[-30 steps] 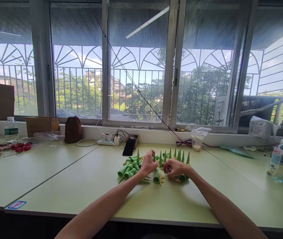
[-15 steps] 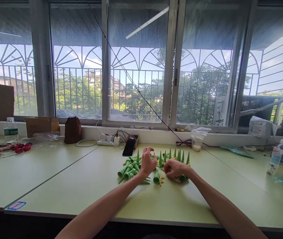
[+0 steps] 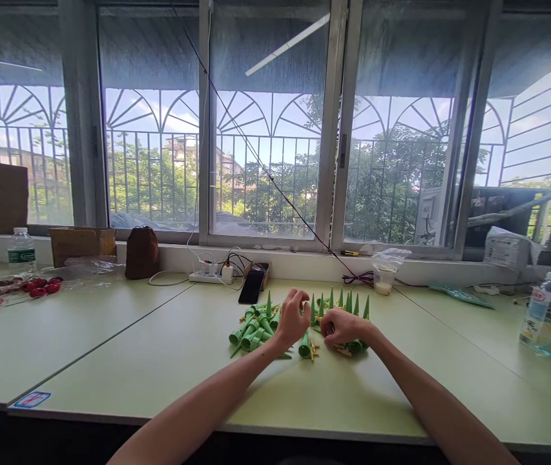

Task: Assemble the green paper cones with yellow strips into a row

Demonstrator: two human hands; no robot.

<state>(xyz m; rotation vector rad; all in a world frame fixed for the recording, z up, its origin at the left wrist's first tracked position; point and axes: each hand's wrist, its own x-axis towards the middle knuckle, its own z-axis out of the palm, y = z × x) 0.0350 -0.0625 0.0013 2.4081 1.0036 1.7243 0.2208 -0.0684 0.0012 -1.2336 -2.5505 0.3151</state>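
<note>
My left hand (image 3: 294,316) is raised just over the table with its fingers curled in, close beside an upright green cone (image 3: 312,309). Whatever is in its fingertips is hidden. Low over the table, my right hand (image 3: 341,326) has its fingers bent together above small yellowish pieces (image 3: 343,350); what it grips cannot be made out. Left of both hands lies a heap of green plastic cones (image 3: 250,330). A single green cone (image 3: 305,346) lies between the forearms, open end toward me, with small yellow pieces (image 3: 313,351) beside it. Several cones (image 3: 350,302) stand point up behind my right hand.
Behind the cones are a phone (image 3: 252,286), a power strip (image 3: 212,276) with cables and a cup in plastic film (image 3: 384,274). A clear bottle (image 3: 544,313) stands at right. Red round items (image 3: 41,287) and a brown pouch (image 3: 142,253) are at left.
My left hand has shifted slightly right, toward the upright cones, and its fingers have drawn closer together. My right hand has barely moved.
</note>
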